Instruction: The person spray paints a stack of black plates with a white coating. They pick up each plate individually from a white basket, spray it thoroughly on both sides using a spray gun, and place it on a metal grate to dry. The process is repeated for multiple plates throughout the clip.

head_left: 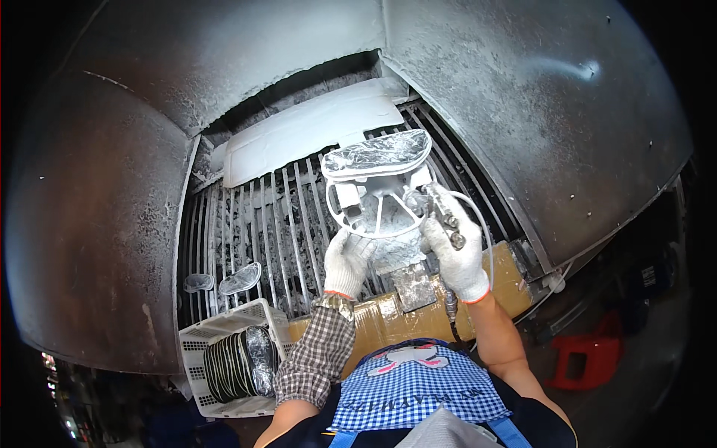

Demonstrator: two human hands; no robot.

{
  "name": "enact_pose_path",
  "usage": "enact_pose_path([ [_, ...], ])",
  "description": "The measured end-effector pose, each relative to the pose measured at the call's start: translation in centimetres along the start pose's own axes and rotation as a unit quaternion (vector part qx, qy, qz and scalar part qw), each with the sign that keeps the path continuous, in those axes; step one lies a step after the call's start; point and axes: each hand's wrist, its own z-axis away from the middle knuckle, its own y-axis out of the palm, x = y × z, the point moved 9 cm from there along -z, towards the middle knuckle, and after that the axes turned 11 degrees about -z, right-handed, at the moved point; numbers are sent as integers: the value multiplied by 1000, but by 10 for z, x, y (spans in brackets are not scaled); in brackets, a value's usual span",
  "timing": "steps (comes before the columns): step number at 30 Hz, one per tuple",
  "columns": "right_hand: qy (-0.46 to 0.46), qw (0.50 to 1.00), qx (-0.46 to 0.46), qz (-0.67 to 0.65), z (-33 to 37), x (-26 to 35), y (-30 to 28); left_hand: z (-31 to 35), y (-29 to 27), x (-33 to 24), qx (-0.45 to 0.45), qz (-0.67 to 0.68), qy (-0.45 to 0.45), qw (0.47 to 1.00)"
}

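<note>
A white spoked ring (379, 217) stands over the grating in front of me. On its far side rests a long rounded piece (377, 154) with crinkled clear film on its top and a white edge. At the ring's near left rim is my left hand (348, 261), in a white knit glove, its fingers closed on the rim; the fingertips are partly hidden. My right hand (455, 250), gloved too, is wrapped around a metal spray gun (450, 221) just right of the ring. The gun's nozzle end points toward the ring and film-covered piece.
Metal booth walls (97, 224) rise around a barred grating (280, 224). A whitish board (314, 127) lies at the back. Two small film-covered oval pieces (240, 279) sit at left. A white crate (233, 407) holds several stacked dark pieces. Brown taped cardboard (366, 321) lines the front; a hose (452, 313) hangs there.
</note>
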Motion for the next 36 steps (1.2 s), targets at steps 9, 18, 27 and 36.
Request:
enact_pose_path([
  [9, -10, 999, 21, -23, 6, -3, 9, 11, 3, -7, -19, -25, 22, 999],
  [18, 62, 998, -16, 10, 45, -22, -41, 41, 59, 4, 18, -74, 37, 996],
  [27, 73, 993, -54, 72, 95, -46, -90, -66, 119, 2, -29, 40, 53, 997],
  [36, 167, 982, -83, 40, 151, -83, -117, -78, 130, -34, -95, -131, 188, 969],
])
